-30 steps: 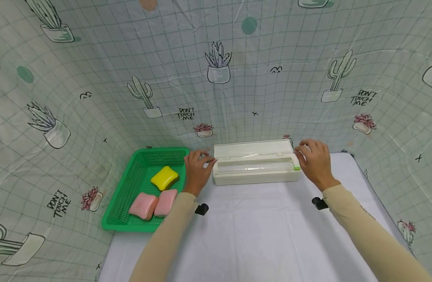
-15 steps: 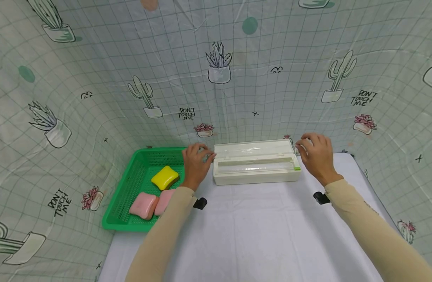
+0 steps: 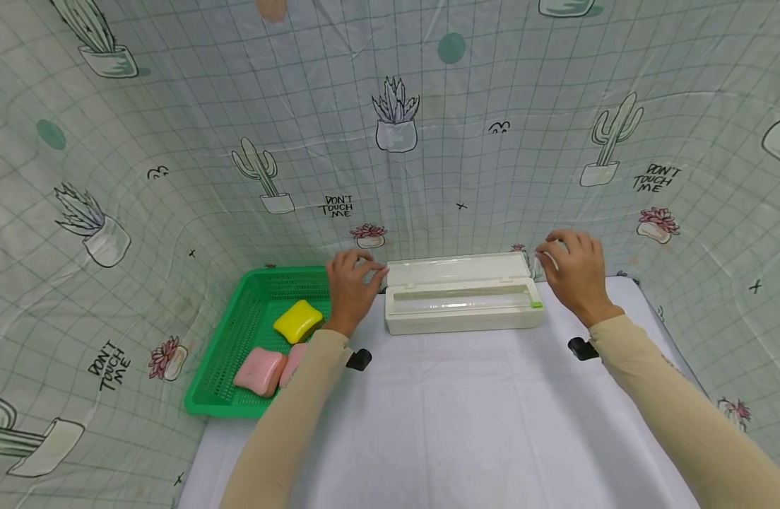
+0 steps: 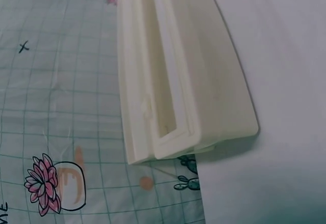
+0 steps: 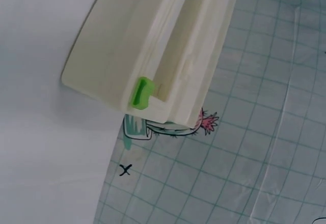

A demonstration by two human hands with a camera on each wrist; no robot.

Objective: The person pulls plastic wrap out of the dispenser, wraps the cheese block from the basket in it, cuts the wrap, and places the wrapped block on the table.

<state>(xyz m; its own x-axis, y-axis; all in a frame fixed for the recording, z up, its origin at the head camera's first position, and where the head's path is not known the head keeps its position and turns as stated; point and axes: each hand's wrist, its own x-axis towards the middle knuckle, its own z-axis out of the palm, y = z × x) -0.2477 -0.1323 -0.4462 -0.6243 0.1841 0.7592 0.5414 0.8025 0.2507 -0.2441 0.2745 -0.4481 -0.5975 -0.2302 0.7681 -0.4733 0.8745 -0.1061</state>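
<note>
A white plastic wrap dispenser (image 3: 464, 322) sits at the back of the table, its lid (image 3: 460, 268) tipped back. A clear roll shows inside its long slot, and a green slider (image 3: 536, 305) marks the right end. My left hand (image 3: 350, 290) is at the left end, thumb and forefinger together. Past the right end, my right hand (image 3: 574, 276) pinches likewise. Both appear to hold the edge of clear plastic wrap, seen as faint glints before the lid. The left wrist view shows the dispenser's left end (image 4: 204, 91); the right wrist view shows its right end (image 5: 127, 56). Neither shows fingers.
A green basket (image 3: 202, 399) stands left, partly behind my left arm. Inside lie a yellow soap-like block (image 3: 298, 321) and two pink ones (image 3: 260, 371). White cloth covers the table (image 3: 466, 424). A patterned curtain (image 3: 453, 162) hangs close behind and at both sides.
Both hands have risen and moved slightly back from the dispenser, drifting a little apart. The film's glints have shifted from the slot up toward the lid. The dispenser stays in place.
</note>
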